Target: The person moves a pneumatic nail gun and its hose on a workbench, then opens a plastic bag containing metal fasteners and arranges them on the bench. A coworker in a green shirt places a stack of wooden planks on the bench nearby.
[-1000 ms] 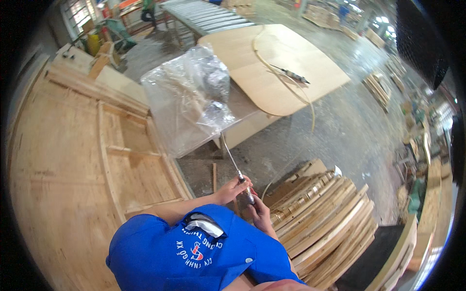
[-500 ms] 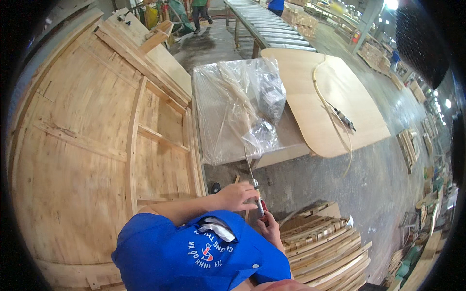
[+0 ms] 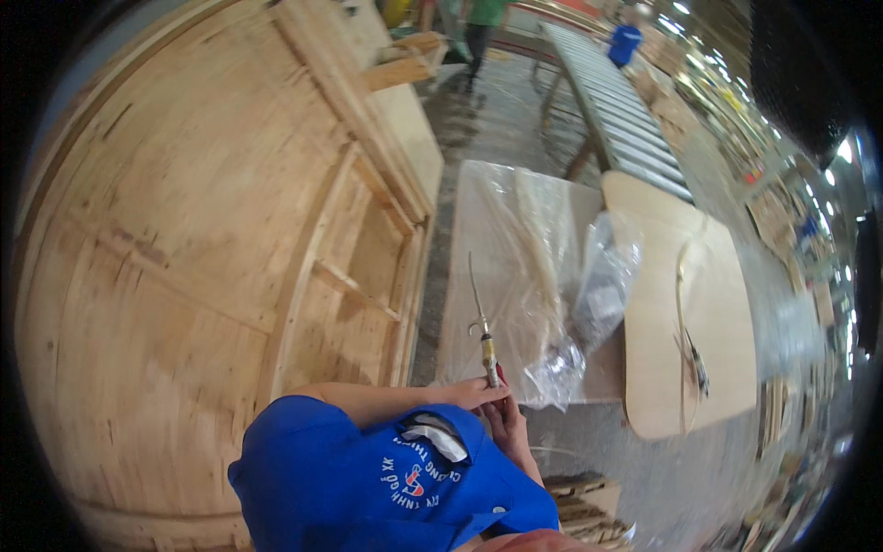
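Note:
My left hand (image 3: 471, 394) and my right hand (image 3: 508, 425) meet just beyond the blue cap brim (image 3: 395, 478). Both grip the lower end of a slender metal tool (image 3: 482, 339) with a yellowish handle and a thin rod pointing up and away. Right behind the rod, a crumpled clear plastic bag (image 3: 552, 294) lies spread over a pale table top (image 3: 460, 322). Whether the rod's tip touches the plastic I cannot tell.
A large framed plywood panel (image 3: 212, 248) fills the left. A curved plywood board (image 3: 658, 322) with a hand tool (image 3: 696, 359) on it lies to the right. Behind are a roller conveyor (image 3: 612, 110) and two distant people. Stacked curved wood pieces (image 3: 589, 511) sit at lower right.
The view has swung, so the plywood panel looms larger at left. The plastic bag has dropped from around the rod and now lies mostly right of it. Both hands have kept hold of the tool.

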Action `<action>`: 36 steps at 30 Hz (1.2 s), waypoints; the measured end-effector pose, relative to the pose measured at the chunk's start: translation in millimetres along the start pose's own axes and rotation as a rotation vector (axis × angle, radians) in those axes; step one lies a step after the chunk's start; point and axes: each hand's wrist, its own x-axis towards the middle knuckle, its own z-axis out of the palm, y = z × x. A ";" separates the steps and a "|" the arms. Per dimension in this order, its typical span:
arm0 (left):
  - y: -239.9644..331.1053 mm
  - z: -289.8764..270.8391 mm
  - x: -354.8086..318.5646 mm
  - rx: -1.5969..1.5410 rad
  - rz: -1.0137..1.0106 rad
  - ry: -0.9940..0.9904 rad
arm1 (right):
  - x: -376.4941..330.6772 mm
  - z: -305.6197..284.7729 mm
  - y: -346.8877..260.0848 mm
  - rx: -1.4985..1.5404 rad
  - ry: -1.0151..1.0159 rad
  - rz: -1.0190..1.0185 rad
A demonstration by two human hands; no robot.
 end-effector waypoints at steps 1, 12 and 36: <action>-2.7 -9.3 2.0 -0.095 0.026 0.035 | 11.9 3.4 -6.6 -0.018 -0.061 -0.028; -10.5 -37.5 -28.3 -0.358 0.154 0.547 | 70.8 21.6 -13.7 -0.182 -0.335 -0.244; 31.6 -73.0 48.6 -0.402 0.420 0.938 | 173.5 1.4 -8.4 -0.151 -0.320 -0.250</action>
